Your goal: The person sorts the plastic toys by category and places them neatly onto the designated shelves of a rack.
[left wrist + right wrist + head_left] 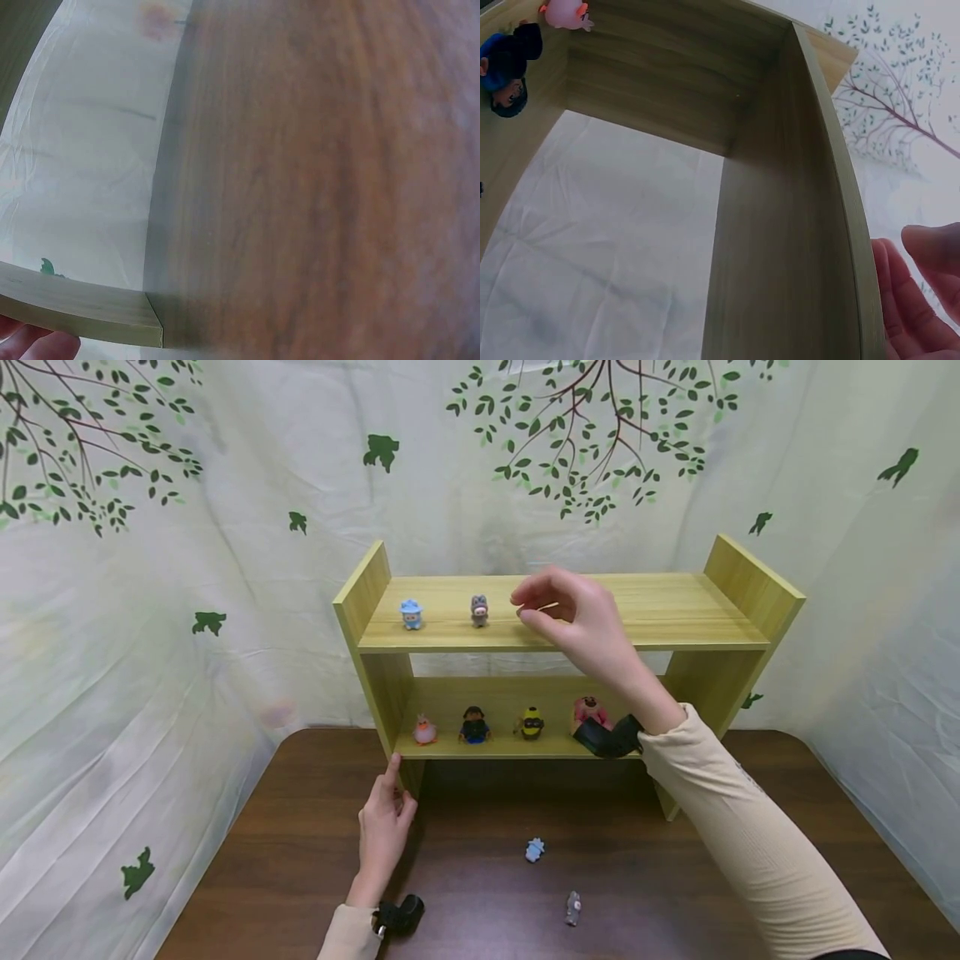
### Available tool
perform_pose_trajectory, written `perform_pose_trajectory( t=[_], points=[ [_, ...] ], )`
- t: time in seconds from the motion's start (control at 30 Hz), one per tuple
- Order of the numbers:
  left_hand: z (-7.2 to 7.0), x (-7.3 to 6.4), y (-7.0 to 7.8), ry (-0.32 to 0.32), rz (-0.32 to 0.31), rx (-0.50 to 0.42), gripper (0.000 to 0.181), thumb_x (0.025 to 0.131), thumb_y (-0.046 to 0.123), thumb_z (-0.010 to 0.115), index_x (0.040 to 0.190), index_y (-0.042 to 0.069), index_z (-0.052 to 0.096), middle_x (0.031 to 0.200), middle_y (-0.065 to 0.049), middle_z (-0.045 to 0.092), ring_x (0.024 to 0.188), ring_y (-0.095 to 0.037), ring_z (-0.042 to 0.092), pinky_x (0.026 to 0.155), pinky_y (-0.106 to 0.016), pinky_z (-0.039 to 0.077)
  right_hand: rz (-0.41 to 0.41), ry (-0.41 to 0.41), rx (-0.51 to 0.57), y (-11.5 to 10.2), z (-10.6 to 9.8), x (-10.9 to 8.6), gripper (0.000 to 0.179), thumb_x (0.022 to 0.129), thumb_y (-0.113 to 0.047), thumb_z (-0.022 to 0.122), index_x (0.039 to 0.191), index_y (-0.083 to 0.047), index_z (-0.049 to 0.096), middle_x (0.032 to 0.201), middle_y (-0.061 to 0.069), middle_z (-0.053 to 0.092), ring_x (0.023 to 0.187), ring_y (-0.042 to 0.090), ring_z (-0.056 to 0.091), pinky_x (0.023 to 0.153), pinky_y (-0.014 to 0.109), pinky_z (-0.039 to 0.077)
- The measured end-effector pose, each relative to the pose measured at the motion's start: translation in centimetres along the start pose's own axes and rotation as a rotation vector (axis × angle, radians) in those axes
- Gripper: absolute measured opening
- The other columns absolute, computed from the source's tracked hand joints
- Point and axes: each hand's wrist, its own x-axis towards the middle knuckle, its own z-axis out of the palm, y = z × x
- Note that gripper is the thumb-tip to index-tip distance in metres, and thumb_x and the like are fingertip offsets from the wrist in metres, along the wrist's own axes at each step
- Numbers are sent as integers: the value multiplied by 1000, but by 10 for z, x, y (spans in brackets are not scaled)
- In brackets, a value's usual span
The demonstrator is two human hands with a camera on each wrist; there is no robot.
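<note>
My right hand (581, 622) is over the upper shelf, thumb and fingertips bent towards each other with a gap between; nothing shows held. In the right wrist view, its thumb (934, 247) and fingers appear beyond the shelf board's edge. Left of that hand, a grey figurine (479, 611) and a blue-hatted figurine (411, 614) stand on the upper shelf. My left hand (384, 822) has its index finger extended against the left side panel of the wooden shelf (372, 693). In the left wrist view, its fingertips (56, 349) rest at the panel's edge.
On the lower shelf stand a pink figurine (424, 730), a dark-haired figurine (474, 726), a yellow-and-black figurine (532, 724) and a larger pink one (588, 712), partly covered by the right wrist's strap. A blue figurine (535, 850) and a grey figurine (573, 908) lie on the brown table (465, 877).
</note>
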Motion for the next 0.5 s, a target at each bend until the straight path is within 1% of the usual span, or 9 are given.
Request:
perform_pose_trajectory(
  t=[0.23, 0.37, 0.5],
  points=[
    [-1, -1, 0, -9, -9, 0, 86, 75, -14, 58, 148, 24, 33, 75, -9, 43, 58, -9, 34, 47, -27, 37, -12, 14, 30, 1, -6, -11, 14, 89, 2, 63, 103, 4, 64, 102, 16, 64, 91, 17, 61, 80, 29, 50],
    [-1, -1, 0, -15, -15, 3, 86, 76, -14, 59, 148, 24, 32, 76, -10, 44, 58, -9, 34, 47, -27, 36, -23, 14, 41, 2, -10, -17, 14, 89, 2, 62, 103, 4, 64, 102, 13, 64, 90, 18, 62, 79, 29, 51],
    [-1, -1, -1, -20, -21, 0, 87, 75, -15, 59, 149, 24, 32, 76, -10, 44, 58, -9, 34, 48, -27, 36, -33, 9, 59, 2, -12, -23, 14, 88, 3, 63, 103, 4, 64, 102, 14, 64, 90, 21, 63, 77, 29, 52]
  ],
)
